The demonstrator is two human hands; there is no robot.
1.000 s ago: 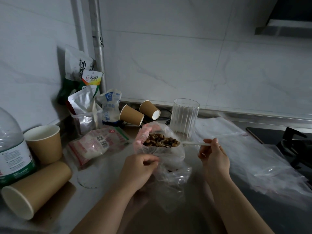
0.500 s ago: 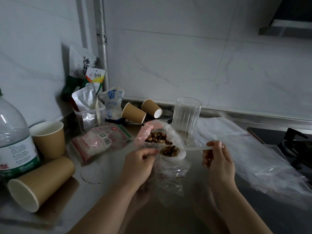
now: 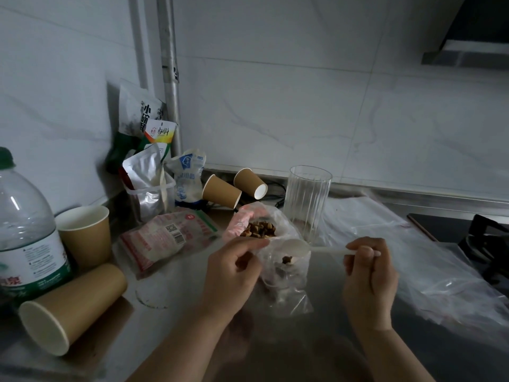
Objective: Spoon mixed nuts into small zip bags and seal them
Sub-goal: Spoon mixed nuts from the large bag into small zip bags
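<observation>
My left hand [image 3: 234, 268] pinches the rim of a small clear zip bag [image 3: 286, 288] and holds its mouth open above the steel counter. A few nuts lie inside that bag. My right hand [image 3: 366, 274] grips the handle of a white plastic spoon [image 3: 297, 247], whose bowl is turned over the bag's mouth and looks empty. Just behind stands a larger open plastic bag of mixed nuts [image 3: 259, 228].
A ribbed clear glass [image 3: 307, 202] stands behind the bags. Several paper cups [image 3: 82, 235] stand or lie at left beside a water bottle [image 3: 24, 235] and snack packets [image 3: 168, 235]. A stack of clear zip bags [image 3: 399, 252] covers the counter at right, near a gas hob [image 3: 484, 241].
The spoon came out of the big nut bag loaded, moved down over the small bag and emptied; nuts now lie in the small bag. My left hand kept holding the bag's rim.
</observation>
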